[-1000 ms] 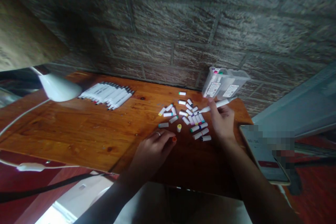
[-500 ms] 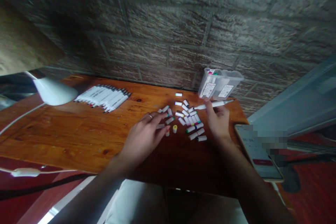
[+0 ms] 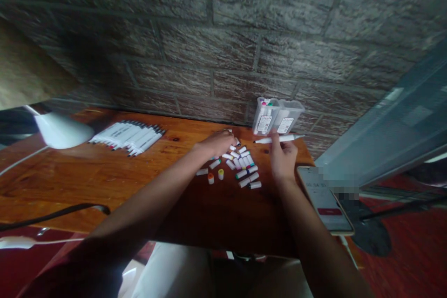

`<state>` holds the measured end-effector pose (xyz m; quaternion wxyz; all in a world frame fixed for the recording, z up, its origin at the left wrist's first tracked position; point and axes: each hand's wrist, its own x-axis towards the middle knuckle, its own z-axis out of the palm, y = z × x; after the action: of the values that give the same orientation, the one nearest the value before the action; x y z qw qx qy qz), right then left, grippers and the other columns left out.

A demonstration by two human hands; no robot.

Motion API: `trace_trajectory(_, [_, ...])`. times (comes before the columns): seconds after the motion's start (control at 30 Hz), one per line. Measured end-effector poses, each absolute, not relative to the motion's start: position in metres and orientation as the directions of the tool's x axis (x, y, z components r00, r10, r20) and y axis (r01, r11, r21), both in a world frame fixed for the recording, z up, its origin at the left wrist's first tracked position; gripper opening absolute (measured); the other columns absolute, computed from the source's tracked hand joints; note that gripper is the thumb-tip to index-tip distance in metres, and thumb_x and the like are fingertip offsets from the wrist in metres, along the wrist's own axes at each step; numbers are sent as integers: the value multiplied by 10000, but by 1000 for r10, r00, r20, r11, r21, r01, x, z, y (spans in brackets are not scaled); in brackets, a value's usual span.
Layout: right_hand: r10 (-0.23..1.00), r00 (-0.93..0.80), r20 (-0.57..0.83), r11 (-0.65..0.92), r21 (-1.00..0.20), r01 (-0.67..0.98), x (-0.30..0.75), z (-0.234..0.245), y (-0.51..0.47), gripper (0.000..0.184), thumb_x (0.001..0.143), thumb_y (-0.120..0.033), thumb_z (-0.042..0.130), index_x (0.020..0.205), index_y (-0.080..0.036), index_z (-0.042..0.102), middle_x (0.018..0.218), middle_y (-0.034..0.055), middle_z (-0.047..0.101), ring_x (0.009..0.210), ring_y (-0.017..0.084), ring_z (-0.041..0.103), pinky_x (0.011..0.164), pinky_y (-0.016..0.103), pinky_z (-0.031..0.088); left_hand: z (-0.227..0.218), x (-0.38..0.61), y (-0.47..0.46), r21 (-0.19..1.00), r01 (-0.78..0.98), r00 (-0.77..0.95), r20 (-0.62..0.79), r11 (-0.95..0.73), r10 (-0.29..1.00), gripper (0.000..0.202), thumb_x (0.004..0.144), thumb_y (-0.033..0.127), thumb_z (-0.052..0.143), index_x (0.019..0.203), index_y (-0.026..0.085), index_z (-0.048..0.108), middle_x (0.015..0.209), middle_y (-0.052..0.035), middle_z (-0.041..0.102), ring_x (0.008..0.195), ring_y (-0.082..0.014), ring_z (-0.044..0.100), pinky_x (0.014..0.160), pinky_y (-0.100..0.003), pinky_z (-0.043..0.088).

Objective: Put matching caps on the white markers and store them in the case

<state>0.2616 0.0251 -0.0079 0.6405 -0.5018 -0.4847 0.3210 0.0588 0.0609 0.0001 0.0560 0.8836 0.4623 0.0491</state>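
My right hand (image 3: pixel 283 154) is closed on a white marker (image 3: pixel 279 139), which lies nearly level in its grip. Both narrow ends of the marker show, with no cap on them. Stretched across the table, my left hand (image 3: pixel 220 143) hovers over the back of a group of loose white marker caps (image 3: pixel 244 162). Its fingers bend downward beside a dark-ended cap (image 3: pixel 238 142); whether they pinch anything is hidden. Nearer me, an orange-topped cap (image 3: pixel 211 179) and a yellow-topped cap (image 3: pixel 221 174) stand upright, while most other caps lie on their sides.
A row of white markers (image 3: pixel 127 137) lies at left on the wooden table (image 3: pixel 167 167). Two clear plastic cases (image 3: pixel 277 116) stand against the brick wall, one with several markers inside. A phone (image 3: pixel 324 200) rests at the right edge. A lamp (image 3: pixel 63 129) is at far left.
My left hand has moved away from the left-hand caps toward the back of the group. My right hand still holds the marker. The whole view has shifted slightly.
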Motion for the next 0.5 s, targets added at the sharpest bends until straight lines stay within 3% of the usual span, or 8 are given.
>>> trace_trajectory(0.13, [907, 306, 290, 290, -956, 47, 257, -10, 23, 464, 793, -575, 677, 594, -166, 585, 522, -40, 494, 491, 94, 412, 483, 251, 316, 3, 48, 46, 226, 769, 586, 123, -598, 801, 146, 917, 190, 531, 907, 186, 677, 978, -78, 705, 973, -219, 639, 876, -316, 458])
trace_trajectory(0.27, [930, 255, 263, 264, -964, 32, 252, -8, 15, 406, 788, -538, 710, 670, -152, 661, 585, -12, 587, 521, 96, 484, 504, 241, 361, 0, 35, 24, 619, 517, 533, 307, -591, 789, 200, 974, 329, 504, 1095, 177, 556, 976, -56, 686, 909, -173, 647, 827, -286, 496])
trace_trajectory(0.33, [944, 217, 250, 244, -968, 55, 248, -5, 9, 409, 789, -531, 713, 647, -151, 661, 577, -7, 596, 510, 95, 495, 494, 238, 372, -3, 32, 16, 741, 384, 517, 321, -550, 794, 204, 976, 321, 511, 1114, 175, 546, 952, -41, 693, 888, -156, 661, 815, -270, 507])
trace_trajectory(0.5, [949, 126, 289, 274, -953, 126, 241, -4, 1, 353, 811, -483, 713, 690, -152, 695, 618, 1, 650, 533, 101, 550, 497, 230, 408, -9, 33, 9, 734, 372, 527, 338, -569, 780, 248, 950, 331, 581, 1131, 171, 631, 955, -35, 721, 851, -149, 665, 775, -253, 498])
